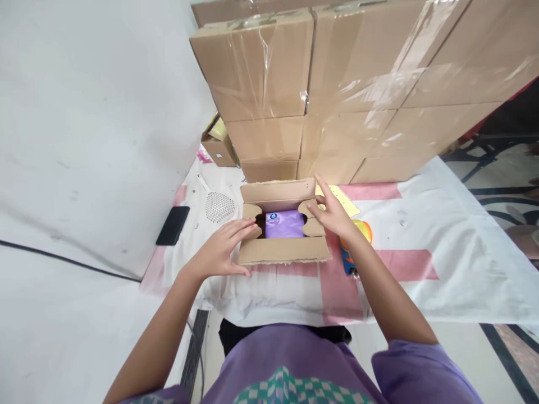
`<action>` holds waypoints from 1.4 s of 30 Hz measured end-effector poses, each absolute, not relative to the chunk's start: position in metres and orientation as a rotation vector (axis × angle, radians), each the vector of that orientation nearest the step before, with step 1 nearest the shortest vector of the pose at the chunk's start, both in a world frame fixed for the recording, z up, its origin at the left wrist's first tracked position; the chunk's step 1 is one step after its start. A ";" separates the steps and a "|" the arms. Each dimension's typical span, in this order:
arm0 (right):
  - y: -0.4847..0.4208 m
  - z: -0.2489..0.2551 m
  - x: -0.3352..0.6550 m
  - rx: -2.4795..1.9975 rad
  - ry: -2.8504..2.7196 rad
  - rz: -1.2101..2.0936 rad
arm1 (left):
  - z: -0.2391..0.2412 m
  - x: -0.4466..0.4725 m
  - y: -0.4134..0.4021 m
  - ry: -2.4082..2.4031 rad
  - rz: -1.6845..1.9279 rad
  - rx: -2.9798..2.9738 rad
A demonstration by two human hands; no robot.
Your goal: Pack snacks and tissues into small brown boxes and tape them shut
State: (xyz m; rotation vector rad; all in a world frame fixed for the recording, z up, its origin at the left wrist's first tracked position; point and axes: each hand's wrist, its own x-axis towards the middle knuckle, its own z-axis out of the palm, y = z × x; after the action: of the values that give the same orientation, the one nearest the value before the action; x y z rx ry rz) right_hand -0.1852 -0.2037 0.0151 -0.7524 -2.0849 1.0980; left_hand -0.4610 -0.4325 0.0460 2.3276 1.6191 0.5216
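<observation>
Purple shirt [290, 350] nearest the lens, bottom centre of frame; both forearms reach up from it over a cloth-covered desk [404, 300].

Open carton [286, 251] at frame centre, long flaps raised front and back, short notched flaps folded inward. Purple packet [284, 224] sits inside, visible between the notches.

Hands: left hand [231, 244] at the carton's left end, fingers spread over the left short flap, thumb out by the front flap's corner. Right hand [332, 210] at the right end, thumb at the right short flap, index finger stretched toward the back flap's corner. Neither is clenched; both look loosely open, steadying cardboard rather than gripping it.

Risks (judged): the short flaps may spring up if finger pressure eases; the front flap's ragged edge could crease if pushed unevenly; a flap forced down against the packet might snag its film. A rightward slide could nudge the bright pouch [363, 231] beside the right forearm.

Position relative to fingers: carton lies between the hands, in contact at both ends. Packet lies midway, lower than the fingers and apart from them, the short flaps intervening.
</observation>
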 end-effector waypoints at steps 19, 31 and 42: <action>-0.261 0.022 -0.109 -1.077 -1.997 0.484 | 0.025 -0.382 -0.385 2.024 0.423 2.467; -0.263 -0.037 -0.048 -1.176 -1.426 1.681 | 0.045 -0.369 -0.371 2.106 0.334 2.362; -0.295 -0.044 -0.075 -1.032 -1.140 1.297 | 0.036 -0.344 -0.395 2.162 0.861 2.526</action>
State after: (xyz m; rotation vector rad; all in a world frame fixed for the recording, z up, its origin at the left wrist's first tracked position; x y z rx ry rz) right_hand -0.0753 -0.2947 -0.0441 -1.0322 -1.1405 1.2971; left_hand -0.3443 -0.3954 0.0365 2.5261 2.1621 0.8608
